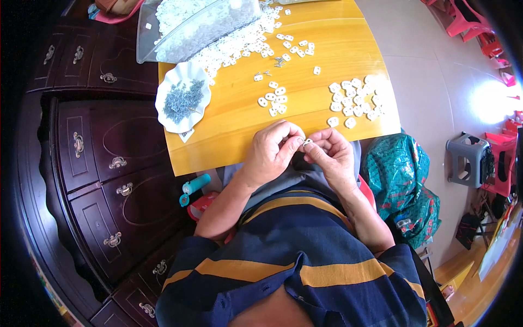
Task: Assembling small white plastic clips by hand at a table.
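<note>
Just past the table's near edge, my right hand [333, 158] pinches a small white plastic piece [308, 141] between thumb and forefinger. My left hand [272, 152] meets it there, thumb and forefinger pressed together; whatever is between those fingertips is too small to make out. Beyond the hands lies a little cluster of white two-hole pieces [280, 99]. A larger group of similar white pieces [357, 98] sits to the right. A few thin metal pins or screws [279, 61] lie loose farther back.
A white wavy-rimmed dish [162, 103] at the table's left holds many grey metal pins or screws [182, 98]. Behind it, a clear bin [218, 27] overflows with white pieces onto the yellow table [234, 131]. Dark drawers [87, 141] stand left; a green bag [395, 169] sits right.
</note>
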`<state>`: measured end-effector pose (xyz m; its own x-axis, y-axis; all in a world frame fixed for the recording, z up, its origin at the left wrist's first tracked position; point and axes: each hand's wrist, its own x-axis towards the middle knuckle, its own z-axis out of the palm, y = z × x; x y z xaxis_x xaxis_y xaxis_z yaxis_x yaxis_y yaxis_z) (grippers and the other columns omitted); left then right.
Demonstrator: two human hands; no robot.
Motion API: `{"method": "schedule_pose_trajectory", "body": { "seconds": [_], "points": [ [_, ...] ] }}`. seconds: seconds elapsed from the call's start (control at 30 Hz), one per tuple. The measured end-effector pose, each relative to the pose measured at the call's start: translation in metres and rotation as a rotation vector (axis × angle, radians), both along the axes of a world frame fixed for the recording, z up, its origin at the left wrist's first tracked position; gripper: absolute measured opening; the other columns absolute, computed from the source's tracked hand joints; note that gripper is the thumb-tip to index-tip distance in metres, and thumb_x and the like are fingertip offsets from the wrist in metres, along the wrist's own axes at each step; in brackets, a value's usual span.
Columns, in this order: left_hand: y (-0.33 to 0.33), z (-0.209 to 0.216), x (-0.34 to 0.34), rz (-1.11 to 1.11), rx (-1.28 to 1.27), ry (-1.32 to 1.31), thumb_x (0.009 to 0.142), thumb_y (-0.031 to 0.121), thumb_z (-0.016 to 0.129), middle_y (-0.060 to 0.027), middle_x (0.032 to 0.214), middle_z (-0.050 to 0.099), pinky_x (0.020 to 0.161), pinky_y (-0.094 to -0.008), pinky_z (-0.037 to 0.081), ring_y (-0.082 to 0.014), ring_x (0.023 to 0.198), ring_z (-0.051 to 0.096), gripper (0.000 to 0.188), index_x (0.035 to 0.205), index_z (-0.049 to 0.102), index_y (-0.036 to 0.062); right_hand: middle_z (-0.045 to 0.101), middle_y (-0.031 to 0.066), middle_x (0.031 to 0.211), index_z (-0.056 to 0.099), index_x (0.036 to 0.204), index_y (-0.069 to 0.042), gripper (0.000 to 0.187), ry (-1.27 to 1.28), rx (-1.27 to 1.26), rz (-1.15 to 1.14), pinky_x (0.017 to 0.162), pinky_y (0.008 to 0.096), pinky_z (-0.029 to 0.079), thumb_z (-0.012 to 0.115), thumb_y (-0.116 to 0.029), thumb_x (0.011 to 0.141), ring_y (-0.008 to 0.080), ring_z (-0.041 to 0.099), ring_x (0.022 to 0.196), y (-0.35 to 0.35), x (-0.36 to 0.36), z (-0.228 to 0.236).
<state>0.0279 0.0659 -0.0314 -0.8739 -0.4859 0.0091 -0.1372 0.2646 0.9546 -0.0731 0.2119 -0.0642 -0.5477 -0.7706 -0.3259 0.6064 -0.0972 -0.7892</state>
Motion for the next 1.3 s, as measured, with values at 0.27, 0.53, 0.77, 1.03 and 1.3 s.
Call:
{"method": "schedule_pose_trajectory", "body": {
  "seconds": [0.27, 0.53, 0.77, 1.03, 1.3],
  "points": [
    [0.002, 0.000, -0.001, -0.004, -0.006, -0.017, 0.092, 0.001, 0.065, -0.0130, 0.080, 0.065, 0.064, -0.0351, 0.051, -0.0258, 0.070, 0.065, 0.002, 0.091, 0.063, 0.0005, 0.073, 0.0073, 0.087, 0.061, 0.105, 0.002, 0.013, 0.025, 0.011, 0.002, 0.069, 0.0206, 0.056, 0.069, -0.002, 0.096, 0.0097, 0.069, 0.075, 0.002, -0.002, -0.002],
    [0.006, -0.001, -0.003, 0.001, 0.000, -0.024, 0.091, 0.001, 0.065, -0.0136, 0.080, 0.066, 0.065, -0.0359, 0.051, -0.0267, 0.071, 0.065, 0.002, 0.091, 0.063, 0.0002, 0.072, 0.0060, 0.085, 0.061, 0.103, 0.002, 0.012, 0.014, 0.040, -0.003, 0.067, 0.0197, 0.055, 0.070, -0.002, 0.095, 0.0085, 0.068, 0.074, 0.002, 0.000, -0.001],
    [0.002, -0.009, 0.003, 0.017, 0.160, -0.024, 0.093, 0.002, 0.067, -0.0085, 0.081, 0.067, 0.064, -0.0293, 0.051, -0.0157, 0.069, 0.063, 0.003, 0.095, 0.065, -0.0007, 0.072, 0.0059, 0.087, 0.061, 0.104, 0.001, 0.012, 0.009, 0.018, -0.008, 0.069, 0.0202, 0.055, 0.069, -0.002, 0.096, 0.0086, 0.068, 0.075, 0.001, 0.001, -0.001],
    [-0.046, -0.003, 0.006, 0.209, -0.254, -0.054, 0.089, 0.002, 0.071, -0.0038, 0.082, 0.064, 0.061, -0.0248, 0.049, -0.0095, 0.063, 0.059, 0.018, 0.107, 0.070, 0.0006, 0.074, 0.0085, 0.093, 0.060, 0.107, -0.003, 0.011, 0.012, 0.006, -0.013, 0.069, 0.0213, 0.053, 0.066, -0.003, 0.098, 0.0095, 0.067, 0.074, 0.001, -0.003, -0.002],
    [-0.072, -0.012, 0.003, 0.225, -0.575, -0.186, 0.086, 0.010, 0.074, -0.0094, 0.089, 0.067, 0.064, -0.0357, 0.053, -0.0237, 0.068, 0.066, 0.014, 0.099, 0.071, 0.0053, 0.073, 0.0085, 0.094, 0.060, 0.107, -0.004, 0.010, 0.008, 0.004, 0.003, 0.070, 0.0223, 0.053, 0.065, -0.004, 0.099, 0.0095, 0.066, 0.074, 0.001, -0.003, -0.003]
  ]
}}
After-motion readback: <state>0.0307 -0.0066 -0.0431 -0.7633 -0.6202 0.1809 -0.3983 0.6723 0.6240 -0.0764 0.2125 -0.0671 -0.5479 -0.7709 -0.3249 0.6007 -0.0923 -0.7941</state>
